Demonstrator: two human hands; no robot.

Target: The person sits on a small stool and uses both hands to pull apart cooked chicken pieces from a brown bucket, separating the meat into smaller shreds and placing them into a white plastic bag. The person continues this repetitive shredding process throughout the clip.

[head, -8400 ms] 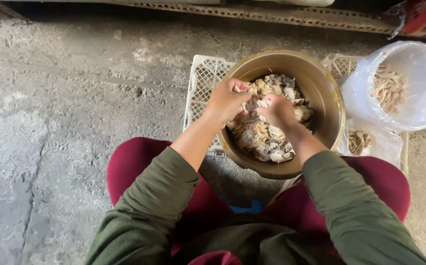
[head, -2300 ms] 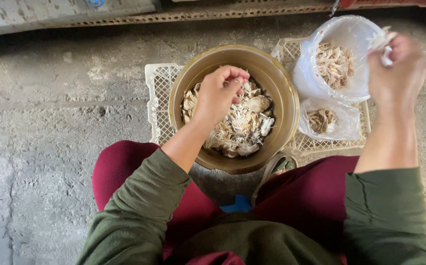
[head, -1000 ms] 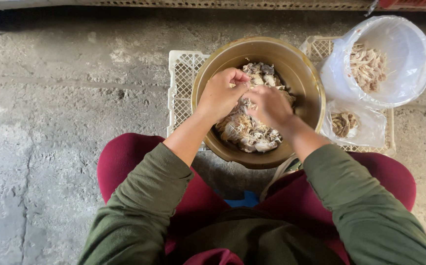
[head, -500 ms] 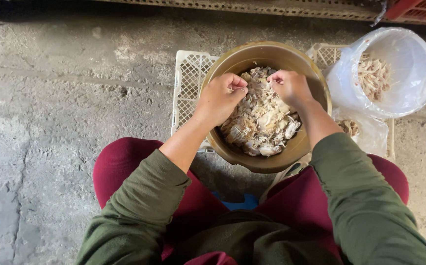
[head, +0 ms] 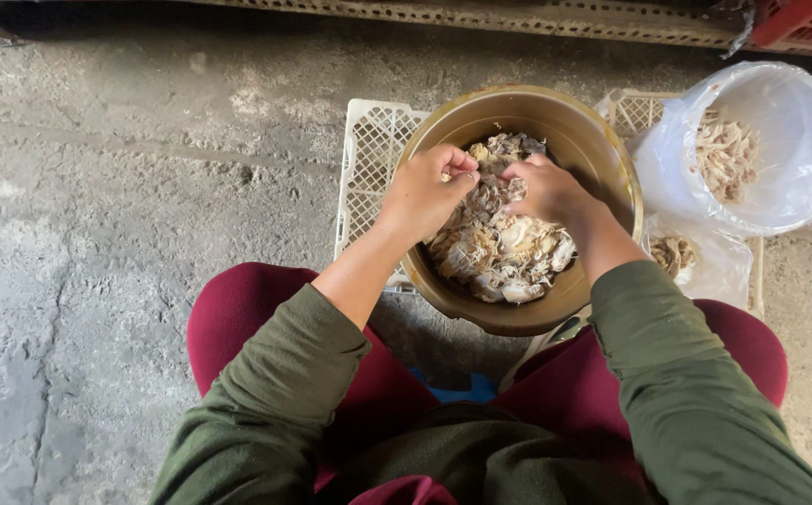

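Note:
A round brown bowl sits on a white plastic crate between my knees. It holds a heap of pale, stringy garlic bulbs. My left hand is over the bowl's left side, fingers pinched on a small piece. My right hand is over the middle of the heap, fingers curled onto a bulb. Both hands nearly touch each other above the pile.
A white bucket lined with a clear plastic bag holds pale pieces at the right. A smaller clear bag with a few pieces lies below it. Rough concrete floor spreads to the left. A red crate is at the top right.
My right hand went from the bag on the right back into the bowl. It has since dropped onto the heap, close to my left hand.

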